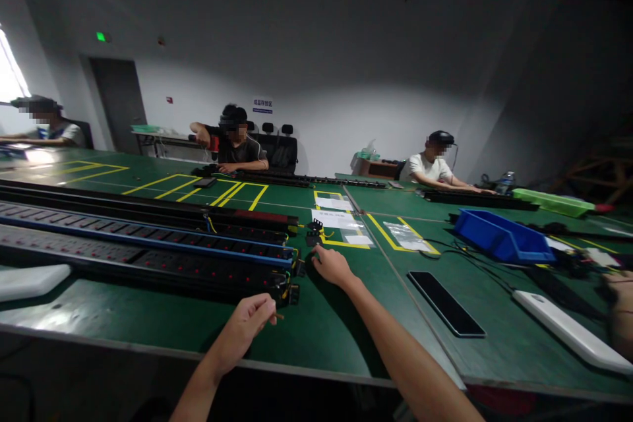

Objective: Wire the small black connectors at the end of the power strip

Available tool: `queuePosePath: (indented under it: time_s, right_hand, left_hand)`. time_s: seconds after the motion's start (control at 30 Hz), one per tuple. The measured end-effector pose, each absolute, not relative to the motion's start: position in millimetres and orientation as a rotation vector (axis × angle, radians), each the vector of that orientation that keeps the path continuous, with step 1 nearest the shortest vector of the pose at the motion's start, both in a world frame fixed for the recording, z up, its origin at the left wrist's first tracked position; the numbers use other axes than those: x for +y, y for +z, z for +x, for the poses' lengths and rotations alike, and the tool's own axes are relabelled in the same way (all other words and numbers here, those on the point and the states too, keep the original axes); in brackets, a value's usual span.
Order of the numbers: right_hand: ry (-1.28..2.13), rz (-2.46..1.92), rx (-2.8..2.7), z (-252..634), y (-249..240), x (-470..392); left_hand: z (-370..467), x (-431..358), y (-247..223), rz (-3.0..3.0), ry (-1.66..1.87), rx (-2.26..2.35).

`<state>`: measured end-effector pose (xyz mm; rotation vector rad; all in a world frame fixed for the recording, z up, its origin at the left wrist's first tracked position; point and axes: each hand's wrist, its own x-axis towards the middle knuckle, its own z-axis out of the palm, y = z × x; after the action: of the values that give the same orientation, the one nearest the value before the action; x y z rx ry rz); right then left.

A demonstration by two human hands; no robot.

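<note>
At least three long black strips (208, 268) lie side by side on the green table (306, 343), mostly left of the hands; they are dotted red along their tops, and one is edged in blue; the left hand (247, 322) pinches one thin brownish piece (279, 316); the right hand (332, 266), fingers curled, is just beside two small black pieces (314, 238), though I cannot tell whether it grips one; one blue bin (499, 237) and one dark-screened phone (446, 304) are farther right.
</note>
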<state>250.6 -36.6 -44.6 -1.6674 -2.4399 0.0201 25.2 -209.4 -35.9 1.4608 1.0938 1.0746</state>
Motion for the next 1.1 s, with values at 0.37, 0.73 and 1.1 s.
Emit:
queuePosePath:
  time_s: [0.37,0.73,1.1]
  right_hand:
    - [0.054,-1.678,-2.443,251.2,-39.5,-39.9]
    - [0.063,-1.686,-2.443,250.0,-38.3,-40.6]
    - [0.061,-1.697,-2.44,250.0,-35.6,-41.7]
  left_hand:
    - [24.9,-210.6,-35.3,1.453,1.071,1.083]
    - [22.4,-208.2,-40.8,1.465,1.078,1.063]
    - [22.9,-208.7,-38.2,1.458,1.067,1.09]
